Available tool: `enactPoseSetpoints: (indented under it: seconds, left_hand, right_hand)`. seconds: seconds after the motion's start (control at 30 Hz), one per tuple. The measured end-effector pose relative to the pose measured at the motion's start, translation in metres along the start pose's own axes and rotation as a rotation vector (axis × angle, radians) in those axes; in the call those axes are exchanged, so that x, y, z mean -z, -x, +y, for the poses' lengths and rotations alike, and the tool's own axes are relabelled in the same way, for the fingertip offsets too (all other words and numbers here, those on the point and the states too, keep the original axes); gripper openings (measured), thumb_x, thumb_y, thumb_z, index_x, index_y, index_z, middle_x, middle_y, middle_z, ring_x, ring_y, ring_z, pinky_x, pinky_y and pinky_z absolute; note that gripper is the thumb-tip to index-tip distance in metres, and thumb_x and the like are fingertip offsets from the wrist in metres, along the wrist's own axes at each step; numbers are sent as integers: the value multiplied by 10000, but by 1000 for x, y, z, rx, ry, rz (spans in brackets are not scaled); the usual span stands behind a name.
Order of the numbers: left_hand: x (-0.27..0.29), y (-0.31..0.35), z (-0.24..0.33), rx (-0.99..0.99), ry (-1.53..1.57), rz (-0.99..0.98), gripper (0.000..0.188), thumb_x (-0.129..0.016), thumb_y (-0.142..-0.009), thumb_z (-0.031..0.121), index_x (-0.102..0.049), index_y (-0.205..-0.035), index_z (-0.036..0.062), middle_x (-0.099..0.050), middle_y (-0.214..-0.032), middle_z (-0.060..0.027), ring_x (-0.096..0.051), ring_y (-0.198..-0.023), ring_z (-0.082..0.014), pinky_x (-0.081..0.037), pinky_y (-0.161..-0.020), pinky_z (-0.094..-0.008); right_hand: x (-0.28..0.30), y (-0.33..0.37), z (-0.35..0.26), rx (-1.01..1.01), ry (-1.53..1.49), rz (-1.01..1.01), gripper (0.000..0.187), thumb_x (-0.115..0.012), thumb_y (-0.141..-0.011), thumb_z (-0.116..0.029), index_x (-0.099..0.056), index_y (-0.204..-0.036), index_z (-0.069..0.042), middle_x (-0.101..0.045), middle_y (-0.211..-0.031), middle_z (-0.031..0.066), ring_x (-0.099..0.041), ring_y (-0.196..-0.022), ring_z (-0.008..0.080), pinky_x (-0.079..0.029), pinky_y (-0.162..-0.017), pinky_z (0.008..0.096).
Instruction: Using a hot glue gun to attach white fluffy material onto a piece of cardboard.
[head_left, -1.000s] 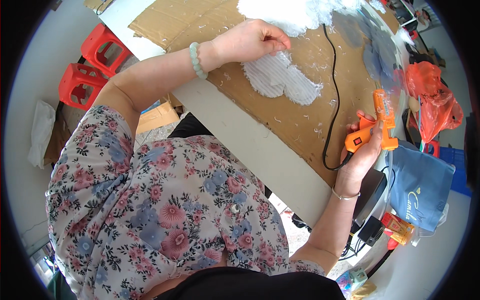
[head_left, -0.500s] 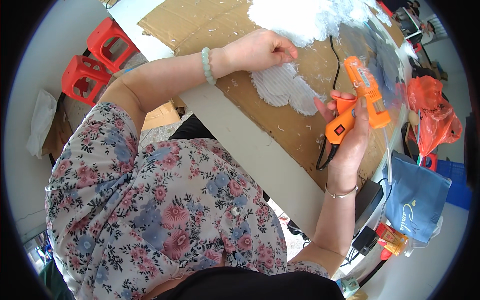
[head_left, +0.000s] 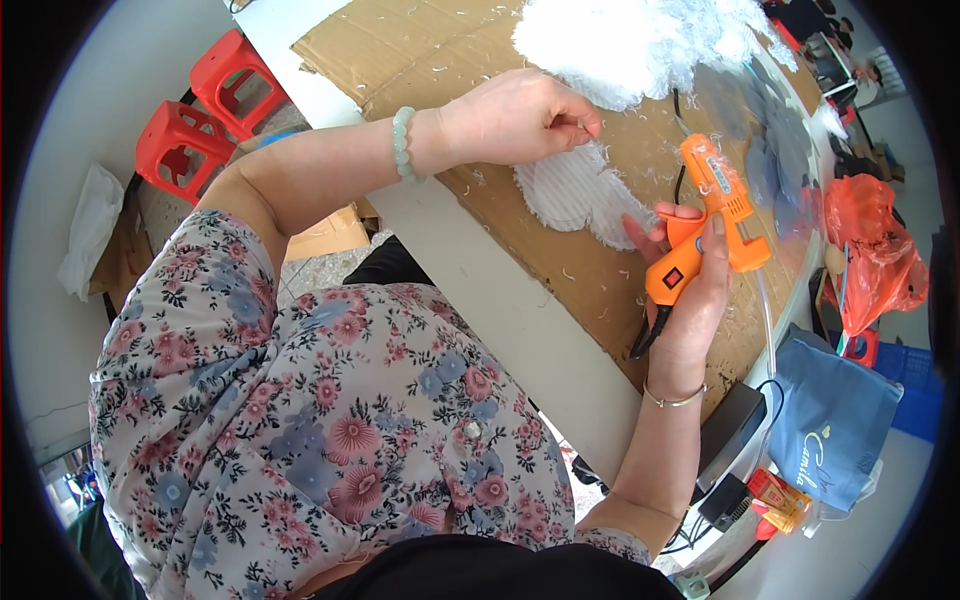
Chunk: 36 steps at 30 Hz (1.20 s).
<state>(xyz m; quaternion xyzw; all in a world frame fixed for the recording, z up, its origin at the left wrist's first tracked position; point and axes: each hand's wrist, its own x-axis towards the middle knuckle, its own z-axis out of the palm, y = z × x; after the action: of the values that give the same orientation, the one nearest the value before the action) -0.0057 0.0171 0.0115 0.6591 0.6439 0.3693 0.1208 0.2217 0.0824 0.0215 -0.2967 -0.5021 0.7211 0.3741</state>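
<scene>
My right hand (head_left: 700, 270) is wrapped round an orange hot glue gun (head_left: 708, 225), its nozzle end pointing away from me across the table. A clear glue stick (head_left: 767, 310) trails from the gun's back end. My left hand (head_left: 525, 115) is closed in a pinch just above the far edge of a white ribbed, fuzzy-edged piece of fabric (head_left: 580, 197) that lies flat. Whatever sits between those fingertips is too small to make out. Beneath everything is a sheet of brown cardboard (head_left: 480, 205) strewn with white fibres.
A heap of white fluffy pieces (head_left: 625, 50) lies at the far side. On the right are a red plastic bag (head_left: 870, 245), a blue bag (head_left: 835, 415) and a black box (head_left: 733, 425). Red stools (head_left: 235, 85) stand at the left. A black cord (head_left: 680, 180) crosses the cardboard.
The glue gun has shifted slightly left, toward the white fabric piece. The whole view has moved a little. My left hand keeps its pinch near the same edge.
</scene>
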Motion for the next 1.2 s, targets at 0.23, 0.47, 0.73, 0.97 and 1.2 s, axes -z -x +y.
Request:
enactPoseSetpoints:
  seconds: [0.23,0.47,0.73,0.97,1.2]
  left_hand:
    - [-7,3,-17,-146,-164,39,127,-638,-828,135,-676,-927,65,-671,-787,-91,-626,-659,-234,-501,-616,-317]
    - [5,7,-17,-116,-123,190,127,-659,-822,166,-667,-885,56,-652,-826,-75,-621,-684,-239,-500,-622,-327]
    - [-1,60,8,-577,-230,-125,355,-670,-791,266,-616,-1032,11,-611,-1106,-105,-563,-1074,-296,-484,-875,-359]
    - [-2,66,2,-507,-198,-262,447,-689,-771,280,-576,-1105,6,-552,-1230,-119,-501,-1179,-314,-416,-982,-434]
    - [3,63,5,-509,-237,-253,453,-682,-774,275,-563,-1122,11,-568,-1183,-115,-521,-1146,-303,-426,-970,-409]
  right_hand:
    - [-4,0,0,-34,27,9,339,-436,-961,-317,-538,-962,6,-576,-909,133,-561,-750,153,-506,-891,490]
    - [0,-3,8,-16,-10,-20,333,-436,-964,-311,-544,-961,4,-585,-922,137,-562,-755,152,-504,-884,489]
    - [2,-4,10,-34,-4,-10,337,-444,-960,-323,-542,-971,0,-581,-915,121,-561,-766,153,-488,-906,488]
    - [4,-1,11,-52,-24,0,342,-441,-960,-329,-539,-972,-1,-575,-924,120,-555,-767,154,-479,-916,486]
    - [6,0,-5,47,1,25,342,-432,-962,-336,-537,-990,-12,-575,-933,125,-553,-774,152,-460,-931,503]
